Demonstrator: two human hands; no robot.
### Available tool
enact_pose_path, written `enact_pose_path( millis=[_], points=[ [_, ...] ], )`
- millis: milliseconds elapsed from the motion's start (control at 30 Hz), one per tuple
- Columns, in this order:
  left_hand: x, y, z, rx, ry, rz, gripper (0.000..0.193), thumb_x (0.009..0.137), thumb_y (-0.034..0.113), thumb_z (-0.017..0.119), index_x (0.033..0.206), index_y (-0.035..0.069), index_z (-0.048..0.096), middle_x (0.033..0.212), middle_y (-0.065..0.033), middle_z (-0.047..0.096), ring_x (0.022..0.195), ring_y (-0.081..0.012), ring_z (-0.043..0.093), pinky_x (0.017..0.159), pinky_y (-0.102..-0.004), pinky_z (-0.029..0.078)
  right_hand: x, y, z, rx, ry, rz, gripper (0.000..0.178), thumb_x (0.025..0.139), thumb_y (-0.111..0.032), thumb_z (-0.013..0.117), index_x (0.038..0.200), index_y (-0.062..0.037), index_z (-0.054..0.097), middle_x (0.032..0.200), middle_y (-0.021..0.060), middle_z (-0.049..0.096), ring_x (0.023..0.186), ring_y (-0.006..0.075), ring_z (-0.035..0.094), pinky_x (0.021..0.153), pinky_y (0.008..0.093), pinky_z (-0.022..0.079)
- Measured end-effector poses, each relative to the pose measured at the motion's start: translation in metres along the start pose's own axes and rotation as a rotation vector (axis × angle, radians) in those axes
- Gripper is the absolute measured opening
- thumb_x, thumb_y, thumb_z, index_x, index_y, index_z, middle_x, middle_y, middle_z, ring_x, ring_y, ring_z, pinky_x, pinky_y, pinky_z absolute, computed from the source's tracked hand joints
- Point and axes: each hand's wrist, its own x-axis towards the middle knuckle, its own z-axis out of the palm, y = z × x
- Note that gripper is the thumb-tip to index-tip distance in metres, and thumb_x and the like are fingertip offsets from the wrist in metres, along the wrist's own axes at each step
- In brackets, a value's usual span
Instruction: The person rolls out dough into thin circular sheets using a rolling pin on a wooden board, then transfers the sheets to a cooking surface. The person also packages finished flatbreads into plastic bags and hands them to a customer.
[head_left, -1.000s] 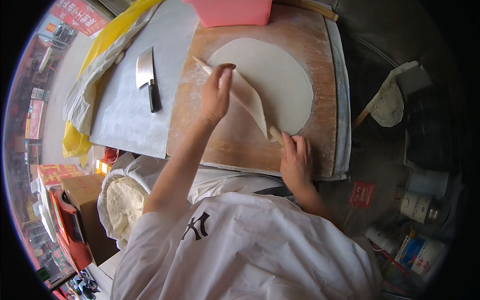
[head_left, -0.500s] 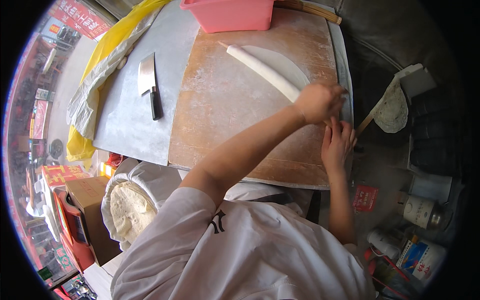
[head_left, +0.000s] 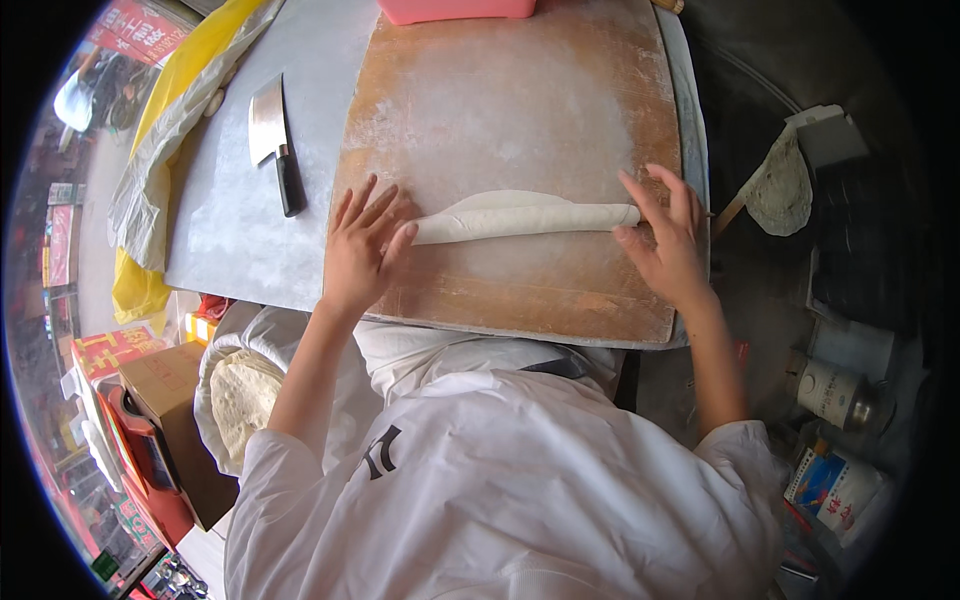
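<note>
A pale sheet of dough (head_left: 525,219) is wound around a rolling pin, which lies crosswise on the floured wooden board (head_left: 600,310). A thin unrolled flap of the sheet lies flat behind the roll. At the roll's left end rests my left hand (head_left: 362,250), fingers stretched and spread, hiding the pin's tip there. My right hand (head_left: 668,245) is at the other end, its fingers apart, with thumb and fingertips close around the pin's end. Neither hand is closed in a grip.
Left of the board, a cleaver (head_left: 273,140) with a black handle lies on the grey metal tabletop (head_left: 225,240). A pink tub (head_left: 455,10) stands at the back. Below left is a cloth-lined container of dough (head_left: 243,395). A flatbread (head_left: 780,190) hangs on the right.
The dough roll has turned from slanting to nearly crosswise and come nearer me. My left hand has moved from the right end to the left end; my right hand stays at the right.
</note>
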Motion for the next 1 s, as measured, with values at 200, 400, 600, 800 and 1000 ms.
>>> enact_pose_path(
  millis=[200, 400, 600, 800, 1000],
  points=[
    [-0.025, 0.068, 0.028, -0.12, -0.056, 0.021, 0.102, 0.081, 0.069, 0.059, 0.149, -0.002, 0.035, 0.153, -0.019, 0.039, 0.145, -0.0334, 0.033, 0.119, -0.0486, 0.02, -0.006, -0.087, 0.084, -0.055, -0.146, -0.04, 0.065, 0.089, -0.062, 0.052, 0.143, -0.0259, 0.052, 0.152, 0.0089, 0.041, 0.144, 0.0371, 0.028, 0.113, 0.0686, 0.009],
    [0.128, -0.022, 0.056, -0.01, 0.159, -0.121, 0.055, 0.102, 0.038, 0.043, 0.143, 0.002, 0.046, 0.148, -0.0174, 0.046, 0.14, -0.033, 0.039, 0.117, -0.0454, 0.026, 0.151, -0.003, 0.111, -0.264, -0.214, 0.063, 0.071, 0.095, -0.064, 0.043, 0.146, -0.014, 0.045, 0.155, 0.0149, 0.037, 0.142, 0.0345, 0.035, 0.115, 0.061, 0.023],
    [0.238, -0.128, 0.056, -0.133, 0.29, -0.624, 0.044, 0.094, 0.045, 0.052, 0.112, 0.006, 0.061, 0.114, -0.0126, 0.068, 0.115, -0.0316, 0.058, 0.099, -0.0432, 0.042, 0.301, 0.137, 0.111, -0.22, -0.225, 0.616, 0.081, 0.092, -0.073, 0.036, 0.136, -0.0067, 0.052, 0.138, 0.0168, 0.054, 0.132, 0.0338, 0.049, 0.109, 0.057, 0.034],
    [0.081, -0.037, 0.052, -0.049, 0.337, -0.307, 0.051, 0.088, 0.024, 0.067, 0.131, 0.002, 0.051, 0.133, -0.0147, 0.057, 0.121, -0.036, 0.051, 0.109, -0.0437, 0.036, 0.17, 0.12, 0.074, -0.309, -0.243, 0.19, 0.08, 0.087, -0.067, 0.055, 0.139, -0.007, 0.044, 0.144, 0.0126, 0.044, 0.137, 0.0318, 0.041, 0.119, 0.0572, 0.01],
    [-0.036, 0.034, 0.036, -0.399, 0.263, -0.146, 0.038, 0.082, -0.002, 0.069, 0.118, 0.003, 0.063, 0.122, -0.0117, 0.066, 0.119, -0.0327, 0.058, 0.101, -0.0418, 0.046, 0.0, 0.093, 0.021, -0.275, -0.008, 0.003, 0.069, 0.086, -0.048, 0.067, 0.138, -0.0075, 0.045, 0.138, 0.0113, 0.05, 0.134, 0.0302, 0.044, 0.119, 0.0568, 0.009]
  ],
)
